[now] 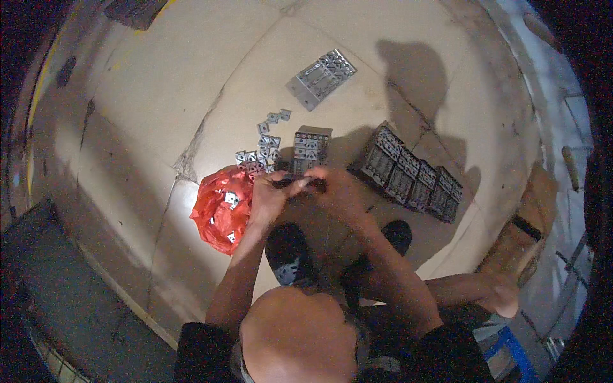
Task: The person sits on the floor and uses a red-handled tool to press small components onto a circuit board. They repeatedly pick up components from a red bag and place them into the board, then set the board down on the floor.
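Between both hands (273, 195) (333, 193), a dark, narrow piece (315, 184)

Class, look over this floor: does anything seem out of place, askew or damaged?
One metal panel lies askew, apart from the row of blocks. A few small pieces straggle away from their cluster beyond the red bag. The floor seam looks chipped.

Pale slab floor (147, 83), dark stained joints (207, 118), dark grey surface (76, 268) at lower left, shadows (415, 76) at upper right.
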The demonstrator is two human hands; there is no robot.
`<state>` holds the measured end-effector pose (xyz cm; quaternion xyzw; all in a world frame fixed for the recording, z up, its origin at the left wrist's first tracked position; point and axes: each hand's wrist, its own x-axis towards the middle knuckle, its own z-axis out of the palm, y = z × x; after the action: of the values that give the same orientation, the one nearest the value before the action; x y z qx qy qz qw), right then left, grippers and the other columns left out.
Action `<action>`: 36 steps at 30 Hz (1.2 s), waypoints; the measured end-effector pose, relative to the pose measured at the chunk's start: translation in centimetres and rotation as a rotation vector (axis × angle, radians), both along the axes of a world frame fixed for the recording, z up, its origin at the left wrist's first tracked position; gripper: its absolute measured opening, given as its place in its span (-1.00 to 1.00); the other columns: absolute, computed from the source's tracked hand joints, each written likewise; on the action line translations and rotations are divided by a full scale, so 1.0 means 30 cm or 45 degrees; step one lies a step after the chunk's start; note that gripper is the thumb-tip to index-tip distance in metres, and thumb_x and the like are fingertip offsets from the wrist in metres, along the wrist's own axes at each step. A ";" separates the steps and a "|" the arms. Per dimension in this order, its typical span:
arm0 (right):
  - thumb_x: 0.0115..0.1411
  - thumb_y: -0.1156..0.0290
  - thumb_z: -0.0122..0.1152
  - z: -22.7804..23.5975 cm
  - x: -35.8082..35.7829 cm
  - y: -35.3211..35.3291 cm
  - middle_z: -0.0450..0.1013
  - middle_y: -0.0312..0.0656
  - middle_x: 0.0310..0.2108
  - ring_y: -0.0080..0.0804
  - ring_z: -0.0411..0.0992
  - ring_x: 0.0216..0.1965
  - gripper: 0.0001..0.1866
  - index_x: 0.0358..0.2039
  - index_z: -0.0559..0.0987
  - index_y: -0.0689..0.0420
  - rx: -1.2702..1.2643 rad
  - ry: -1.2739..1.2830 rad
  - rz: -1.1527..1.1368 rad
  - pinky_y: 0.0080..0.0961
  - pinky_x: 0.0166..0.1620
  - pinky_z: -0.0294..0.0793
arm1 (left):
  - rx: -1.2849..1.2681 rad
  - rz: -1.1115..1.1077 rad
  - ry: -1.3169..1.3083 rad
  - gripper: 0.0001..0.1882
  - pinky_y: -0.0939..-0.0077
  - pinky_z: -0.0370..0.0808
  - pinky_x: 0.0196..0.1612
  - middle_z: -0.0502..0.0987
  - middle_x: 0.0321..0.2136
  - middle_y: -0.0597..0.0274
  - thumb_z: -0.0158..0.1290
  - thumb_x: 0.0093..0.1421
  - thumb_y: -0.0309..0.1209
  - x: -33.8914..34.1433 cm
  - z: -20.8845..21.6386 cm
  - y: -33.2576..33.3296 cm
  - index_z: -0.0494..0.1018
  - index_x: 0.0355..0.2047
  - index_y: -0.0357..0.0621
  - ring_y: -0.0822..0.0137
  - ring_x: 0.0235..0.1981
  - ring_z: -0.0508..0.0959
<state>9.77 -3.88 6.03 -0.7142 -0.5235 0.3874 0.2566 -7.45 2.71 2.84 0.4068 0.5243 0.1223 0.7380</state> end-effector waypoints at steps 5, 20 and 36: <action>0.14 0.49 0.42 -0.015 0.016 -0.009 0.64 -0.17 -0.25 -0.43 0.60 -0.23 -0.76 -0.18 0.65 0.22 -0.251 0.256 -0.142 -0.41 -0.11 0.60 | 0.143 0.017 0.000 -0.78 0.52 0.55 -0.20 0.71 -0.32 0.27 0.36 0.17 -0.44 0.021 0.022 -0.017 0.70 -0.20 -0.30 0.50 -0.33 0.60; 0.13 0.44 0.48 -0.128 0.109 -0.024 0.65 -0.23 -0.33 -0.53 0.58 -0.32 -0.79 -0.24 0.69 0.25 -0.219 0.444 -0.726 -0.51 -0.20 0.57 | 0.543 0.135 0.162 -0.68 0.45 0.60 -0.16 0.70 -0.31 0.16 0.40 0.10 -0.49 0.023 -0.051 -0.075 0.62 -0.15 -0.32 0.39 -0.28 0.66; 0.08 0.43 0.52 -0.211 0.118 0.034 0.63 -0.32 -0.39 -0.59 0.53 -0.36 -0.81 -0.33 0.69 0.22 -0.246 0.309 -0.775 -0.58 -0.23 0.51 | 0.940 0.194 0.239 -0.29 0.20 0.54 0.08 0.59 -0.05 -0.06 0.42 -0.10 -0.52 0.121 -0.182 -0.086 0.48 0.13 -0.26 -0.02 -0.01 0.59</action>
<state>13.31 -2.85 -0.31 -0.8073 -0.2128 0.4232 0.3520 -3.81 0.13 -2.63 0.6143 0.5390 0.3195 0.4795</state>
